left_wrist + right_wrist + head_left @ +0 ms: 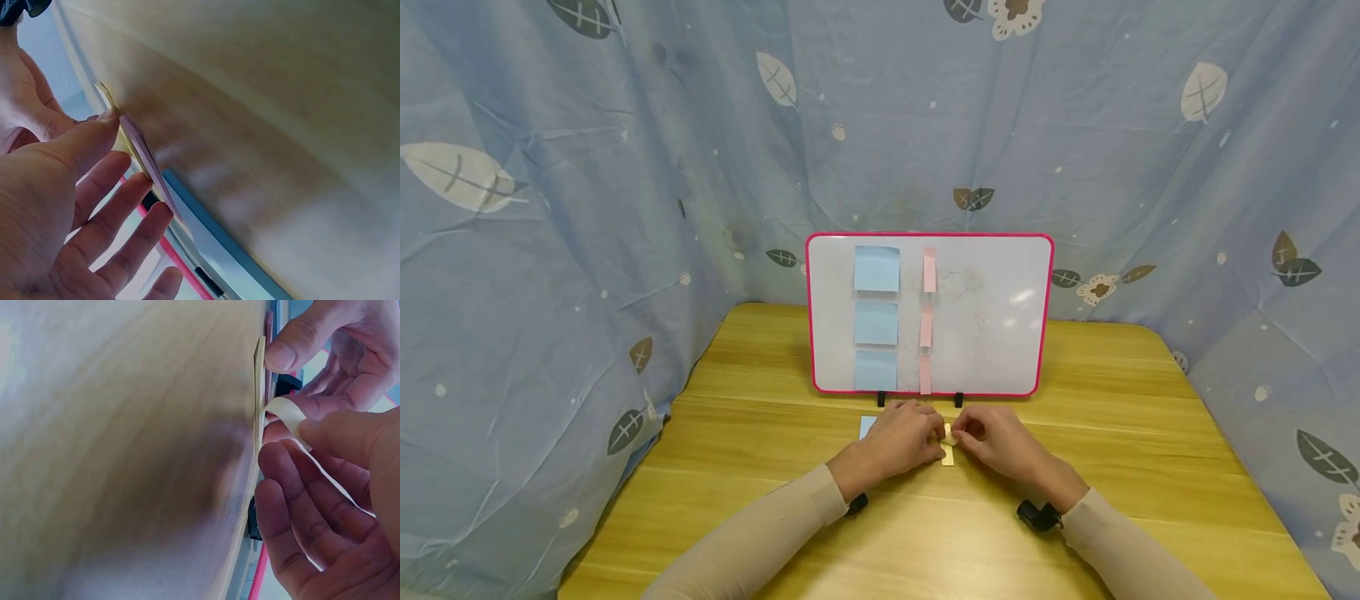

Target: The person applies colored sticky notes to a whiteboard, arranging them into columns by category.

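- Fingers [275,506] of the right hand [1006,442] pinch, thumb against forefinger, the raised end of a yellow sticky strip [289,412]; its other end seems joined to the pad beneath.
- Yellow strip pad [947,456] lies on the tabletop [760,375] between the hands, the right hand at its 3 o'clock.
- Left hand [901,437] sits toward the pad's 10 o'clock, thumb resting on it, the other fingers spread apart in the left wrist view.
- Pink strip pad [147,150] lies just beside the yellow one, by those fingertips; whether they press it, I cannot tell.
- Blue note pad [867,425] shows partly past the left hand, also toward 10 o'clock.
- Whiteboard [1000,333] stands on black feet [882,399] at 12 o'clock, bearing a column of three blue notes [876,322] and, at their 3 o'clock, three pink strips [927,325].
- Judging by this, the blue and pink columns look done; the yellow strip is partly peeled, with no yellow on the board, so that part looks left.
- Leaf-patterned curtain [887,125] hangs behind.
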`<state>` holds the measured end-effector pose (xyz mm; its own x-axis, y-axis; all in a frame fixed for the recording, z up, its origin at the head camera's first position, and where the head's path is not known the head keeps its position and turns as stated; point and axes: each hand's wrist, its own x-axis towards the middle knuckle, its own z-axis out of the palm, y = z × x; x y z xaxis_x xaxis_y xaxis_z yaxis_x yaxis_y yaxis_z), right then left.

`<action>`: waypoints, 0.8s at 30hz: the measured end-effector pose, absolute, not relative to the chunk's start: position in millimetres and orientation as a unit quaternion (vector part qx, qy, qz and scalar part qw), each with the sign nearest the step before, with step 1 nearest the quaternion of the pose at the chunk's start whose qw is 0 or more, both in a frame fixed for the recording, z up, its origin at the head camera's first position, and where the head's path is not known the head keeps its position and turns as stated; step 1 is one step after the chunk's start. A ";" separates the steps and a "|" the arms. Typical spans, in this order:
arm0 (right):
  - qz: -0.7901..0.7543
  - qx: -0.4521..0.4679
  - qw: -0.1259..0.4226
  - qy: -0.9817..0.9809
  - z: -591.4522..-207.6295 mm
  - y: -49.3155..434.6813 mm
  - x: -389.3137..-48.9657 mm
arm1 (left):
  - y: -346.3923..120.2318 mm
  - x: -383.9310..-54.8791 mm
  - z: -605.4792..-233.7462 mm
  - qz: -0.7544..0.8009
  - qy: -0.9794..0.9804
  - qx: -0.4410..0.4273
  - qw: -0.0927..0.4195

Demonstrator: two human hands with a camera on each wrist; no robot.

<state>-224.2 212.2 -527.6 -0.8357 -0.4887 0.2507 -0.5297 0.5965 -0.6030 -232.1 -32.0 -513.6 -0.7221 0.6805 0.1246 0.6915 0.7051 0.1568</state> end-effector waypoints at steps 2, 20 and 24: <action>0.347 0.279 0.032 -0.895 -527.1 212.9 -224.8 | -32.1 -232.1 -513.7 -0.104 -0.924 -0.366 0.022; 0.348 0.224 0.057 -0.909 -527.3 219.8 -232.9 | -32.7 -230.8 -513.1 -0.132 -0.922 -0.363 0.020; 0.342 0.213 0.057 -0.914 -527.3 220.9 -234.1 | -31.8 -230.8 -513.4 -0.125 -0.925 -0.359 0.014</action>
